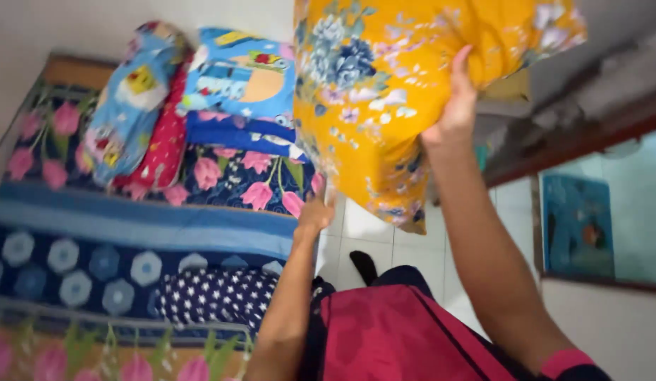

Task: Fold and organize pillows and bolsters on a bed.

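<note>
Both hands are gripping a plump yellow floral pillow [384, 99]: right hand [456, 106] clamping its soft side, left hand [315, 213] pinching the lower corner

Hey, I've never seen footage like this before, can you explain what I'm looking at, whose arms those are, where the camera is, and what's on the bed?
There is no machine here. The one picture comes from a camera worn on a person's head, looking down, so the two bare arms rising from the bottom edge are that person's own. The right hand and the left hand together hold up a big yellow pillow printed with blue and white flowers; the fingers of the right hand press into its side. To the left lies a mattress covered in blue and floral sheets. On it, near the wall, are a blue cartoon bolster, a red patterned pillow and a blue cartoon pillow. Below the arms is a white tiled floor.
</note>
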